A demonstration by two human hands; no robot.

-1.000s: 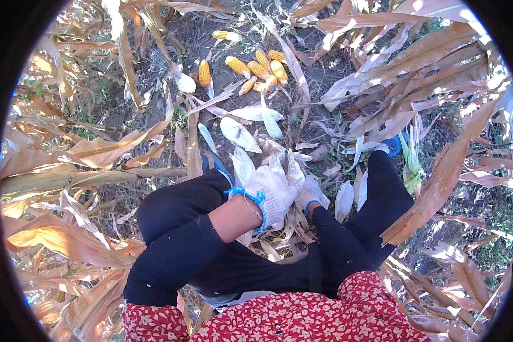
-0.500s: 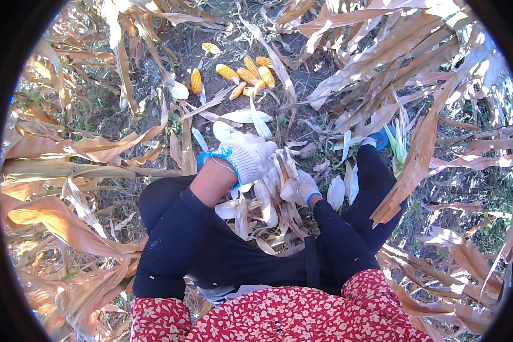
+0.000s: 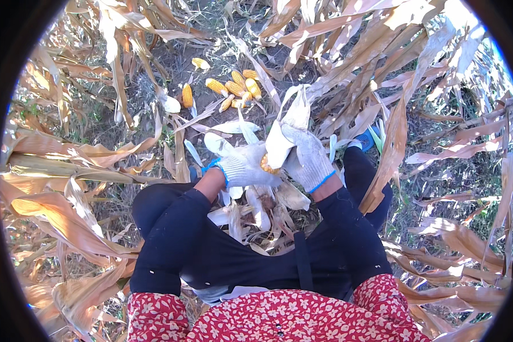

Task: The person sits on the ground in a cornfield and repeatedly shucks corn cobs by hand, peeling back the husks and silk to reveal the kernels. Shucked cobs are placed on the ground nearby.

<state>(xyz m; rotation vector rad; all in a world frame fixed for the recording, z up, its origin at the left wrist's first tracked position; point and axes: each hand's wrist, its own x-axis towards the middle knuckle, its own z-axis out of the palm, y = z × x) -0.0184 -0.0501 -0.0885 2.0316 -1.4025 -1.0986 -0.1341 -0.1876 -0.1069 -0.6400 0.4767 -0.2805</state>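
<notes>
Both my hands wear white knit gloves with blue cuffs and meet in front of my knees. Between them is a corn cob (image 3: 269, 164), its yellow kernels showing only in a small patch; the gloves and husk hide the rest. My left hand (image 3: 248, 164) is closed around the cob's lower part. Pale corn husk (image 3: 296, 115) stands up from the cob, peeled back, and my right hand (image 3: 309, 158) is closed on it. Below my hands lies a heap of loose husks (image 3: 259, 211) between my legs.
Several bare yellow cobs (image 3: 233, 87) lie grouped on the soil ahead, with one cob (image 3: 187, 96) a little left. Dry corn stalks and leaves (image 3: 62, 151) crowd the left side. A long brown leaf (image 3: 390, 154) hangs over my right leg. A blue shoe (image 3: 369, 138) shows at right.
My right hand has risen from the husk heap and now grips husk up beside my left hand. A patch of kernels and an upright peeled husk have come into sight between the hands.
</notes>
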